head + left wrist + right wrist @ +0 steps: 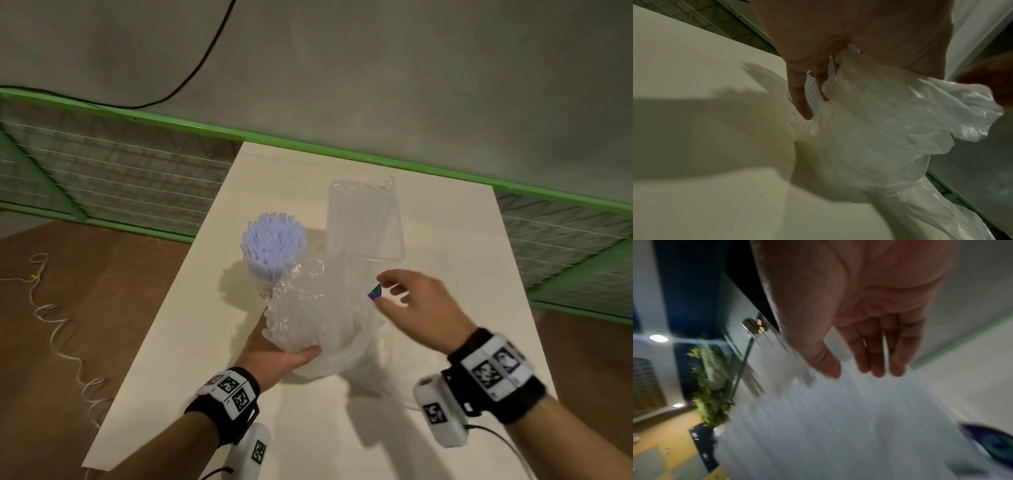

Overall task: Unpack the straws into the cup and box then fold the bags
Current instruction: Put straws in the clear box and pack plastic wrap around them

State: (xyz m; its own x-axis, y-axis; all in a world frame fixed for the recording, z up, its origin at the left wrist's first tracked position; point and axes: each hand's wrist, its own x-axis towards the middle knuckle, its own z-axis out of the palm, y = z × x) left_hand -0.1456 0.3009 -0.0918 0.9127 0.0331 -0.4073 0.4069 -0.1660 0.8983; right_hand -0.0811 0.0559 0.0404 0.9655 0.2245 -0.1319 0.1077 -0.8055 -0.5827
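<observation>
A cup (pixel 265 291) packed with upright pale blue straws (pixel 274 240) stands left of centre on the cream table (pixel 191 342). Behind and to its right lies a clear box (pixel 364 219) with clear straws inside. A crumpled clear plastic bag (pixel 318 308) is lifted in front of both. My left hand (pixel 287 342) grips the bag from below, thumb on its near side; its fingers (pixel 799 97) show beside the bag (pixel 890 129). My right hand (pixel 387 289) is open, thumb and forefinger close to a blue-green label (pixel 375 293) on the bag. In the blurred right wrist view that hand (pixel 853 371) hovers over the bag (pixel 838 426).
A green mesh railing (pixel 137 178) runs behind the table, with a black cable (pixel 191 72) along the wall above it. A white cord (pixel 58 329) trails on the brown floor at the left. Bare tabletop lies near the front edge (pixel 308 438).
</observation>
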